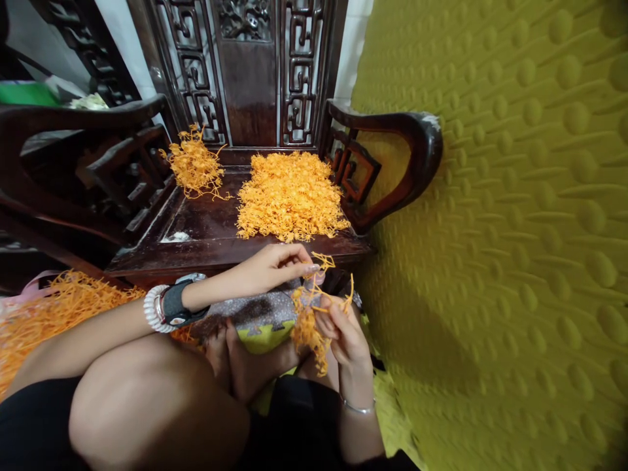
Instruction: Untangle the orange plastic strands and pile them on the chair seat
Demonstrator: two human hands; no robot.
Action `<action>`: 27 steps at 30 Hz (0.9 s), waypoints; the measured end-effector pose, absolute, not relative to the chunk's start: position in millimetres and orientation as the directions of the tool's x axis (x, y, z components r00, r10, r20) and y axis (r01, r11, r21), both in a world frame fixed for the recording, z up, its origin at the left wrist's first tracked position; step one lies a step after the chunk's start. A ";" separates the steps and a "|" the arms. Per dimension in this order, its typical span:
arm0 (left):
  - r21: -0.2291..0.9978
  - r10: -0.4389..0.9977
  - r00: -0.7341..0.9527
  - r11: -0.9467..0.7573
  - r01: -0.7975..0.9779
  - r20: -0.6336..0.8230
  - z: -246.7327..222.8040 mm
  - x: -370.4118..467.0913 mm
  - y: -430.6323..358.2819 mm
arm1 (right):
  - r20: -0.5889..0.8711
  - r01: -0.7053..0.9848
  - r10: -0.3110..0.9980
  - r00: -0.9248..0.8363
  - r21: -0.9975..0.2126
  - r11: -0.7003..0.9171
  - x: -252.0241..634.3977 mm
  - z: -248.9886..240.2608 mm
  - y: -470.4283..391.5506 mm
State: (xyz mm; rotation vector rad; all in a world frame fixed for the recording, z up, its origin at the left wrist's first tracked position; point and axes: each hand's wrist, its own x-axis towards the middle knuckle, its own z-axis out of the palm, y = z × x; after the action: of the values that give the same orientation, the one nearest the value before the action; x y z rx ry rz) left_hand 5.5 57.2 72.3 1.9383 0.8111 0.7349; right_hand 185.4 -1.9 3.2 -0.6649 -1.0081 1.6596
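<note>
My left hand [275, 267], with a dark wristband and a white coil on its wrist, reaches in from the left. Its thumb and fingers pinch thin orange branching strands [324, 261]. Just below and to the right, my right hand [347, 330] is closed on a clump of similar orange strands [309, 330], which hangs down from the fingers. Both hands are close together in front of a dark wooden chair seat [210, 219]. On that seat lie a large orange strand pile [292, 196] and a smaller, looser orange tangle [193, 163].
Carved armrests [417, 157] flank the seat. A yellow-green bumpy padded surface [515, 229] rises close on the right. More loose orange strands [73, 307] lie at the lower left, next to my bent knee [152, 399]. A white scrap [176, 237] rests near the seat's edge.
</note>
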 end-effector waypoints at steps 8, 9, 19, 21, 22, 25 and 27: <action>0.782 0.846 0.397 -0.502 0.371 0.355 74.4 0.0 67.1 | 0.001 -0.425 0.966 -0.257 -0.898 -0.112 190.5 -4.5 -3.8; 0.789 0.849 0.354 -0.508 0.345 0.391 74.6 1.0 69.6 | -0.014 -0.406 0.964 -0.264 -0.905 -0.125 188.9 -4.8 -4.3; 0.820 0.846 -0.136 -0.440 0.367 0.515 82.2 -7.5 143.8 | -0.026 -0.413 0.979 -0.203 -0.904 -0.109 195.2 -24.1 -43.6; 0.823 0.805 -0.256 -0.427 0.375 0.535 93.1 -28.8 170.3 | -0.064 -0.436 0.985 -0.160 -0.891 -0.128 198.9 -30.6 -52.8; 0.794 0.790 -0.259 -0.413 0.445 0.556 96.5 -37.1 181.7 | -0.080 -0.437 0.989 -0.120 -0.891 -0.125 200.0 -31.0 -53.5; 0.688 0.796 -0.163 -0.377 0.620 0.583 92.9 -42.1 204.7 | -0.049 -0.402 0.998 -0.047 -0.913 -0.064 202.2 -19.2 -41.3; 0.648 0.830 -0.074 -0.372 0.665 0.553 79.5 -32.2 211.5 | 0.013 -0.376 0.999 -0.043 -0.927 -0.004 204.5 -5.5 -27.8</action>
State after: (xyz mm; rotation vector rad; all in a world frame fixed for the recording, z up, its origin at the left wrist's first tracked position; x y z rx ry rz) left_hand -32.2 211.5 79.5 2.0114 1.6498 1.4310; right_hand 204.5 -27.8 -5.5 -0.8960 -0.9533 1.3959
